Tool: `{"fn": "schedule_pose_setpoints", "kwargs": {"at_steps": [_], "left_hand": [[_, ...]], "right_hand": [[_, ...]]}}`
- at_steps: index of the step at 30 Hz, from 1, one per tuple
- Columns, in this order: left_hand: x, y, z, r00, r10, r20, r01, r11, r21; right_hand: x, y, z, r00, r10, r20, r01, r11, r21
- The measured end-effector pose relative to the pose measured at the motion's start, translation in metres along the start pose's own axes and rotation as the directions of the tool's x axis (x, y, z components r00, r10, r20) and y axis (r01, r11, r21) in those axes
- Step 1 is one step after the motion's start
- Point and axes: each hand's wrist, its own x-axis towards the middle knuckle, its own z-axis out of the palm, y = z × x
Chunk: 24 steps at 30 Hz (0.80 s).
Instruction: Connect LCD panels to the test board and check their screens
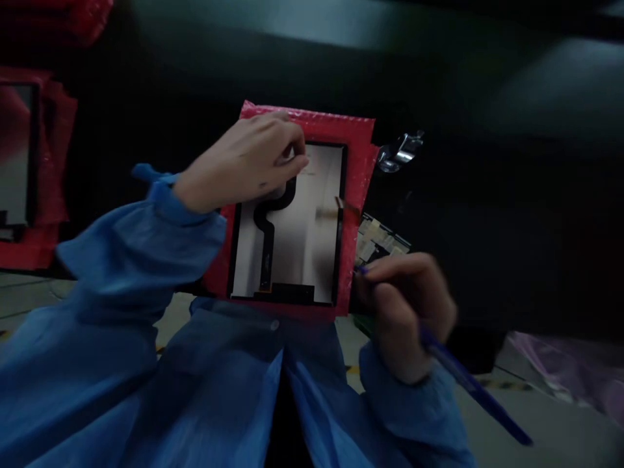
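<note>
Pinching black flex cable on display panel with left hand; right hand grasps blue pen; red bubble wrap still underneath, panel not unwrapped.

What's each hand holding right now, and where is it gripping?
The right hand grips a blue pen near its tip. The left hand pinches something small at the panel's top; what it is cannot be told.
</note>
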Motion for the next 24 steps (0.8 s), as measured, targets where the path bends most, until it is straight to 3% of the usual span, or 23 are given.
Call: {"fn": "schedule_pose_setpoints", "kwargs": {"at_steps": [2, 4, 9, 20, 22, 24], "left_hand": [[0.018, -0.005, 0.020, 0.990, -0.090, -0.109, 0.101, 0.990, 0.094], [0.021, -0.008, 0.038, 0.974, -0.133, -0.185, 0.155, 0.982, 0.107], [0.010, -0.010, 0.047, 0.976, -0.090, -0.198, 0.106, 0.991, 0.075], [0.014, -0.014, 0.049, 0.987, -0.054, -0.152, 0.069, 0.993, 0.098], [0.013, -0.013, 0.047, 0.992, -0.071, -0.107, 0.081, 0.993, 0.091], [0.012, -0.010, 0.043, 0.993, -0.105, -0.062, 0.109, 0.992, 0.066]], "right_hand": [[-0.007, 0.003, 0.014, 0.978, 0.050, 0.204, -0.044, 0.998, -0.037], [-0.007, 0.006, 0.030, 0.951, 0.086, 0.297, -0.071, 0.996, -0.061], [-0.005, 0.014, 0.054, 0.949, 0.061, 0.309, -0.004, 0.983, -0.181], [-0.006, 0.021, 0.056, 0.914, -0.046, 0.403, 0.184, 0.933, -0.311], [-0.008, 0.021, 0.057, 0.910, -0.028, 0.414, 0.178, 0.928, -0.329], [-0.011, 0.020, 0.055, 0.934, 0.017, 0.357, 0.118, 0.928, -0.354]]}}
